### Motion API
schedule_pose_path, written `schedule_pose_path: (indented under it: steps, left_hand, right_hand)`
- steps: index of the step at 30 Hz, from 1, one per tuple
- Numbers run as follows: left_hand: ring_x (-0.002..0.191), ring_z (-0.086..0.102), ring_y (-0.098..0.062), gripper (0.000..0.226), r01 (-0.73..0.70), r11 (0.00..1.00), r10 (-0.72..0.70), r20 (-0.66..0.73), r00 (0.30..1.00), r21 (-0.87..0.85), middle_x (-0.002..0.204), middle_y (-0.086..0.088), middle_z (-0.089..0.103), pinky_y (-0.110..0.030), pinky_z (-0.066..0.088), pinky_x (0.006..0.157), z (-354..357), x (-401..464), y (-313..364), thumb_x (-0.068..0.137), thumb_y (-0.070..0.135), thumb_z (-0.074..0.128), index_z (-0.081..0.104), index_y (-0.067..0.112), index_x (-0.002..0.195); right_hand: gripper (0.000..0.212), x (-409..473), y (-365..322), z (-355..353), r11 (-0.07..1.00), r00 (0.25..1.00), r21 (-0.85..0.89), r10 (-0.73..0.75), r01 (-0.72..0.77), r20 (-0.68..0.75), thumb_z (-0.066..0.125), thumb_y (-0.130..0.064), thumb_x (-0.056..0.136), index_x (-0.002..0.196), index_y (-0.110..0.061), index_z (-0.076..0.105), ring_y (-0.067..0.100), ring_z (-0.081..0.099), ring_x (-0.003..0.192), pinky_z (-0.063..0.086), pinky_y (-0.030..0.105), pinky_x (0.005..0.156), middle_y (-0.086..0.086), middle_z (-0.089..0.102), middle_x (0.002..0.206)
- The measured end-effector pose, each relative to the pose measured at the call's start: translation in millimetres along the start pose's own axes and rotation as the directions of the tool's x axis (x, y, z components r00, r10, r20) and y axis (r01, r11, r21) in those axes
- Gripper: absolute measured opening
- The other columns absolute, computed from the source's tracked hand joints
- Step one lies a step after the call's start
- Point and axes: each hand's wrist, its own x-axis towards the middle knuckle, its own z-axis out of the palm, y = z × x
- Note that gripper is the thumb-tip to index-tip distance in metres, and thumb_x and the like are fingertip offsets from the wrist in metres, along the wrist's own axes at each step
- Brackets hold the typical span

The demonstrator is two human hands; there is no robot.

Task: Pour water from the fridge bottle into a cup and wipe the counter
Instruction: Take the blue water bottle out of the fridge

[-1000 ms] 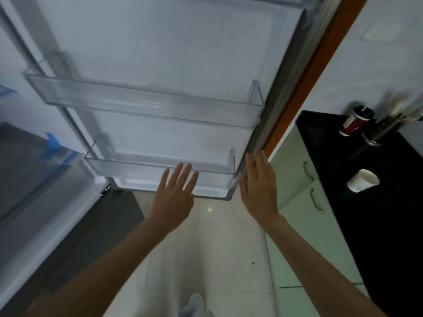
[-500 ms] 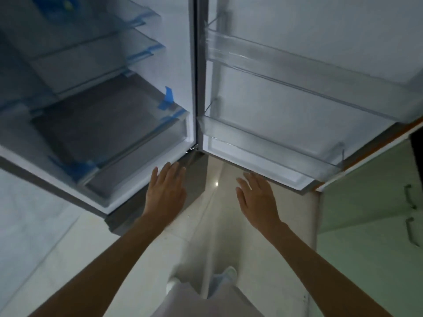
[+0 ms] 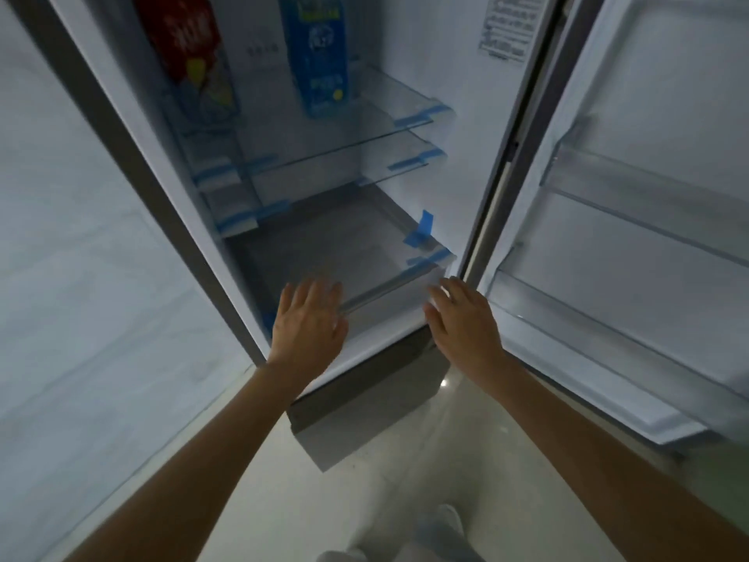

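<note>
Two hands up, both empty with fingers spread flat: left hand [image 3: 308,322] at centre frame, right hand [image 3: 462,318] just right of it, each before the fridge's [image 3: 405,54] bottom lip. Door [image 3: 648,196] swung wide at right, two door bins bare. Three glass shelves inside. Two things stand on the top one, upper frame: a blue carton [image 3: 318,54] and a red-labelled bottle [image 3: 190,54], blurred, well apart from both hands.

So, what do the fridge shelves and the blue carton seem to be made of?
Shelves: probably glass or clear plastic, glossy; the fridge wall shows through them and the edges look greenish. Strips of blue tape still sit on their corners. Blue carton: likely coated paperboard, printed, with flat faces and sharp folded edges.
</note>
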Motion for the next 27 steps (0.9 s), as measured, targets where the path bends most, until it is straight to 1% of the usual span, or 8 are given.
schedule_pose_path:
  steps: [3,8,12,13,16,19,23,27]
  left_hand:
    - [0.111,0.058,-0.039,0.055,0.022,1.0,-0.022,-0.037,0.999,0.021,0.12,-0.016,0.062,-0.058,0.041,0.099,-20.4,27.8,-5.2,0.083,0.035,0.034,0.062,0.005,0.119]
    - [0.11,0.06,-0.039,0.051,0.054,0.996,-0.038,-0.198,0.98,0.076,0.123,-0.019,0.061,-0.055,0.045,0.094,-50.0,80.8,-7.1,0.085,0.033,0.04,0.062,0.004,0.119]
    - [0.115,0.055,-0.043,0.041,0.153,0.986,-0.122,-0.326,0.938,0.073,0.127,-0.024,0.057,-0.057,0.045,0.096,-73.8,121.4,-12.1,0.092,0.027,0.053,0.057,0.002,0.125]
    - [0.115,0.055,-0.044,0.042,0.175,0.982,-0.138,-0.35,0.926,0.077,0.127,-0.024,0.057,-0.058,0.045,0.095,-79.9,131.2,-14.4,0.092,0.028,0.052,0.056,0.002,0.126]
    - [0.112,0.055,-0.044,0.053,0.239,0.967,-0.191,-0.37,0.909,0.087,0.127,-0.023,0.057,-0.058,0.046,0.092,-98.0,159.9,-21.9,0.091,0.036,0.035,0.055,0.001,0.126]
    - [0.11,0.055,-0.045,0.057,0.304,0.948,-0.239,-0.411,0.88,0.099,0.127,-0.023,0.057,-0.058,0.045,0.092,-111.2,185.4,-31.7,0.09,0.039,0.032,0.056,0.002,0.125]
    - [0.121,0.05,-0.044,0.062,0.338,0.933,-0.262,-0.41,0.873,0.124,0.134,-0.024,0.052,-0.058,0.04,0.1,-120.0,216.6,-46.0,0.09,0.044,0.031,0.052,0.002,0.131]
    - [0.141,0.027,-0.035,0.056,0.408,0.898,-0.336,-0.342,0.878,0.166,0.153,-0.015,0.031,-0.05,0.026,0.112,-119.7,248.9,-56.6,0.097,0.041,0.041,0.035,0.012,0.145]
  right_hand:
    - [0.051,48.2,-3.0,-11.3,0.997,0.998,0.051,-0.055,0.055,-0.01,0.026,-0.041,0.098,0.122,-0.011,0.058,0.026,0.054,0.119,0.047,0.042,0.098,0.012,0.06,0.124]
    - [0.044,136.2,7.6,-27.5,0.979,0.967,0.108,-0.146,0.171,-0.21,0.04,-0.033,0.095,0.118,-0.003,0.063,0.04,0.056,0.115,0.048,0.049,0.095,0.022,0.061,0.12]
    - [0.053,203.8,22.1,-48.7,0.964,0.956,0.174,-0.155,0.202,-0.251,0.035,-0.039,0.095,0.122,-0.002,0.061,0.039,0.051,0.122,0.044,0.051,0.101,0.022,0.057,0.127]
    - [0.055,219.6,25.2,-54.6,0.959,0.956,0.196,-0.155,0.206,-0.249,0.033,-0.041,0.094,0.124,-0.002,0.06,0.038,0.049,0.124,0.042,0.05,0.102,0.022,0.056,0.129]
    - [0.059,259.7,27.7,-69.4,0.939,0.948,0.236,-0.187,0.249,-0.259,0.03,-0.043,0.093,0.127,-0.003,0.057,0.038,0.044,0.128,0.039,0.051,0.105,0.02,0.053,0.134]
    - [0.057,289.3,20.8,-76.8,0.918,0.916,0.24,-0.23,0.316,-0.328,0.031,-0.041,0.094,0.128,-0.003,0.056,0.038,0.042,0.13,0.038,0.049,0.107,0.019,0.052,0.135]
    - [0.052,322.7,5.5,-80.6,0.889,0.89,0.257,-0.274,0.379,-0.364,0.039,-0.038,0.096,0.13,-0.003,0.055,0.038,0.042,0.13,0.037,0.047,0.108,0.019,0.051,0.136]
    - [0.053,356.9,-6.1,-83.8,0.885,0.902,0.272,-0.285,0.377,-0.325,0.048,-0.038,0.097,0.139,-0.007,0.044,0.037,0.033,0.137,0.034,0.048,0.111,0.019,0.042,0.145]
